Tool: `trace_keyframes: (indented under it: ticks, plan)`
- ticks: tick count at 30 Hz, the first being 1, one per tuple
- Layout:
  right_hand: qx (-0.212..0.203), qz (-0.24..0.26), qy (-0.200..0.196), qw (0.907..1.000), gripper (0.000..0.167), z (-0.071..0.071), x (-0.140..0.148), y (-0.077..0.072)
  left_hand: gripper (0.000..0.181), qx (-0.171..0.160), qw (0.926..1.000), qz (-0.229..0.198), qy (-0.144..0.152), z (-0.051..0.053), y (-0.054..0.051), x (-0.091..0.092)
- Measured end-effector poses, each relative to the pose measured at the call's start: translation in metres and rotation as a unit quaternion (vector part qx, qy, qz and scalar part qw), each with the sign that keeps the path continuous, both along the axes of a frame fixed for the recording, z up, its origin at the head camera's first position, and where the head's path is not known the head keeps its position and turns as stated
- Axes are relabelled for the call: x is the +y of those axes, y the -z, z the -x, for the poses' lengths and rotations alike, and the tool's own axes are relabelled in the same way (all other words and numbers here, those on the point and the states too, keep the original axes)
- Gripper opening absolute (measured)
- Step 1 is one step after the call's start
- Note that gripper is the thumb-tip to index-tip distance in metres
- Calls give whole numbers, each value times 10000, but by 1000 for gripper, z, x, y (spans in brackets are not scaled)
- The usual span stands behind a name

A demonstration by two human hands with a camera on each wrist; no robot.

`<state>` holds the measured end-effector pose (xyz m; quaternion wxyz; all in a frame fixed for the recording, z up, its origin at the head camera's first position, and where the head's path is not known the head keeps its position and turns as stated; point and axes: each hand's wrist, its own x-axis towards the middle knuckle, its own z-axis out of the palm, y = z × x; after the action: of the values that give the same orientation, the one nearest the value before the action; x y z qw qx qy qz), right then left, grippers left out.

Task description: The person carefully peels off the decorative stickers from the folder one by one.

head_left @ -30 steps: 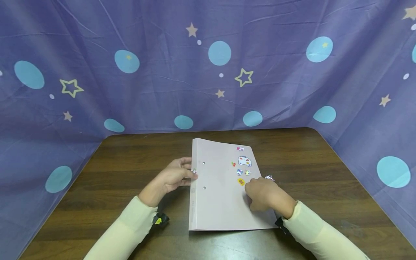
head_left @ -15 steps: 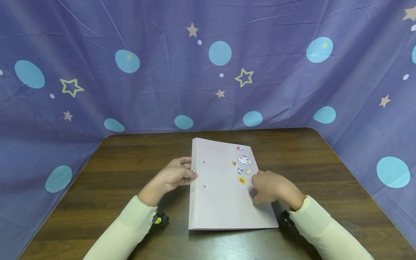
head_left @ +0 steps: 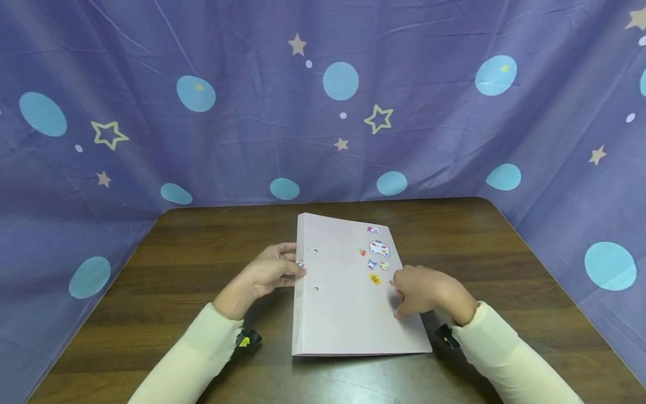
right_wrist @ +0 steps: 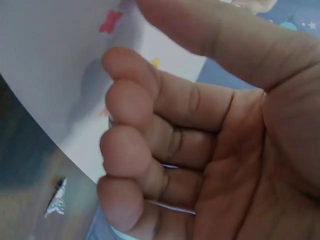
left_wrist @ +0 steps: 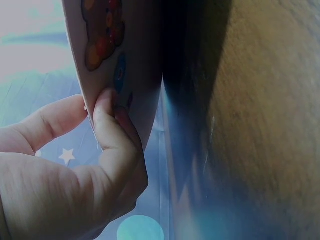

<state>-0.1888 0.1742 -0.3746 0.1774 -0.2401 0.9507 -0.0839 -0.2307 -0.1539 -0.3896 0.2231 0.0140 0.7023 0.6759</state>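
While faint grey print [head_left: 299, 322] runs along the spine of the pale folder [head_left: 348, 320], it is too small to read. The folder lies on the dark wood-grain worktop [head_left: 202, 247] between the person's two hands, spine to the left. The left hand [head_left: 270, 275] pinches the spine edge between thumb and fingers, beside a small silvery sticker [head_left: 300, 262]. The right hand [head_left: 424, 289] is over the folder's right edge, grasping nothing, its fingers loosely bent; whether the fingertips touch the cover cannot be told. Just left of it is a yellow sticker [head_left: 374, 279]; farther away are a white game-controller sticker [head_left: 379, 248] and a red cherry sticker [head_left: 362, 252]. The right wrist view shows a pink-red sticker [right_wrist: 111, 21] near the thumb and a shiny scrap [right_wrist: 57, 200] on the worktop, apart from the folder.
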Motion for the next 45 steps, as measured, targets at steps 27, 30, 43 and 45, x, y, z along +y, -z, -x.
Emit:
trace_keyframes:
  ticks: [27,30,43,45]
  plan:
    - [1160,-1083,-231,9871,18,-19,-31,19,79,13,10000,-19,-33,0,2,1]
    - [1238,-1072,-203,9863,18,-19,-32,22,79,19,10000,-2,-18,0,2,1]
    - [618,-602,-161,9961,20,-6,-17,14,79,28,10000,3,-31,0,1,0]
    - [558,-535,-131,9969,19,-4,-14,11,80,30,10000,-8,-33,0,1,0]
